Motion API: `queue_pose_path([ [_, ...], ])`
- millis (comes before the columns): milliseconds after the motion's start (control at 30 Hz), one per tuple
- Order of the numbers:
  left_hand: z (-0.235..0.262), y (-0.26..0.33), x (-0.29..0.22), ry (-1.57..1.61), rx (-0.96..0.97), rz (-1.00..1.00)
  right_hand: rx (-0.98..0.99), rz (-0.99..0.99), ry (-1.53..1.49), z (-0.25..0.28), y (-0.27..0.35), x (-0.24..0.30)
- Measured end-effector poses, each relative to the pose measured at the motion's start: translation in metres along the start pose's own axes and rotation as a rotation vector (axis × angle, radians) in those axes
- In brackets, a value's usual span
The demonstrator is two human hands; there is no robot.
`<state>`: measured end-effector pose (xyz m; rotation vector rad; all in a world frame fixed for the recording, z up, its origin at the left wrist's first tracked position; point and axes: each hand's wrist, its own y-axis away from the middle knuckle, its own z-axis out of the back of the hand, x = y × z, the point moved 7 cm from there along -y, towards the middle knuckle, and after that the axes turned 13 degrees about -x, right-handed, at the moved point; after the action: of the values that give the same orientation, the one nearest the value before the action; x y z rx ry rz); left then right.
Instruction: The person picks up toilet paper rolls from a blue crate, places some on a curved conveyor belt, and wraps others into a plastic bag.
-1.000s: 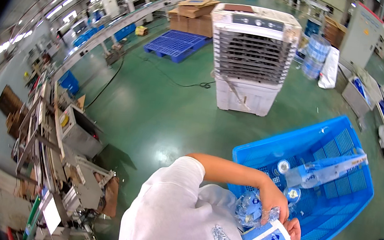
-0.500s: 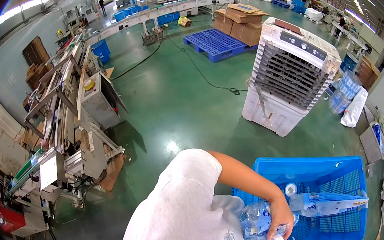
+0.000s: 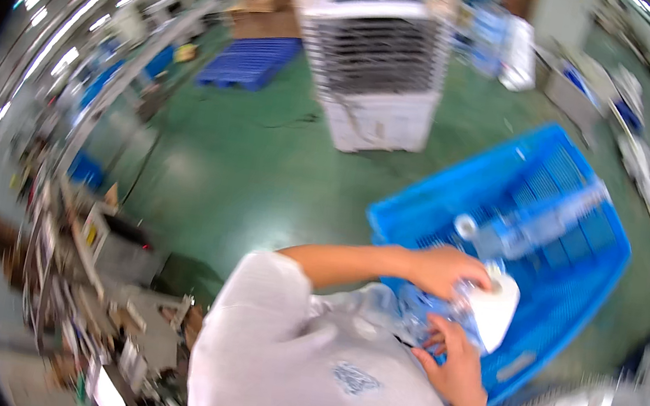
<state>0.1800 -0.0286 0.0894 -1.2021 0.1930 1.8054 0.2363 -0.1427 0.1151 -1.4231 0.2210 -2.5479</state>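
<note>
slippery bundle held over the crate edge

the left hand (image 3: 448, 272) lies curled over the top of a bundle of clear plastic bottles (image 3: 442, 315), fingers closed on it beside a white label sheet (image 3: 493, 310) that wraps the bundle's far end. the right hand (image 3: 453, 369) cups the same bundle from below, at about six o'clock from the left, fingers clenched into the crinkled film. the bundle sits pressed against the person's white shirt (image 3: 318, 368), just above the near rim of a blue plastic crate (image 3: 582, 264).

the likeliest trouble is a slip. the film looks slick and the grip seems to be on the wrapping rather than on the bottles, so a bottle could slide out of the bundle's open end and drop to the green floor (image 3: 245, 183) at nine o'clock of the hands. the label sheet looks loose; a tug on it could tear it or pull it away rather than carry any load.

inside the crate, at one o'clock of the hands, another long wrapped pack of bottles (image 3: 538, 221) lies slantwise. if the held bundle lands on it, either could roll or be crushed.

further out, at eleven o'clock, a white air cooler (image 3: 374, 60) stands on the floor, well apart. the picture is blurred, so finer contact cannot be told.
</note>
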Motion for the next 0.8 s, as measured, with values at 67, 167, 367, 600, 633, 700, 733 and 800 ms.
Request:
queue_pose_path([
  [67, 0.006, 0.005, 0.0, 0.098, 0.06, 0.028, -0.222, 0.122, 0.007, 0.033, -0.002, -0.002],
  [167, 0.002, 0.009, -0.007, 0.177, 0.167, 0.028, -0.503, 0.178, 0.049, 0.081, -0.022, -0.013],
  [367, -0.029, -0.009, -0.001, 0.482, 0.423, 0.037, -0.112, -0.037, -0.129, 0.055, -0.023, -0.062],
  [600, -0.026, 0.004, 0.045, 0.965, 0.017, 0.374, -0.834, -0.346, -0.91, 0.089, 0.027, -0.146],
  [633, -0.023, 0.009, 0.054, 1.001, -0.073, 0.411, -0.975, -0.397, -0.984, 0.096, 0.034, -0.157],
  [700, -0.007, 0.022, 0.066, 1.032, -0.106, 0.391, -1.146, -0.498, -1.141, 0.107, 0.045, -0.164],
  [733, -0.003, 0.031, 0.08, 1.044, -0.022, 0.404, -1.125, -0.517, -1.262, 0.105, 0.044, -0.166],
  [800, -0.007, 0.03, 0.075, 1.044, 0.03, 0.542, -1.1, -0.536, -1.503, 0.107, 0.05, -0.167],
])
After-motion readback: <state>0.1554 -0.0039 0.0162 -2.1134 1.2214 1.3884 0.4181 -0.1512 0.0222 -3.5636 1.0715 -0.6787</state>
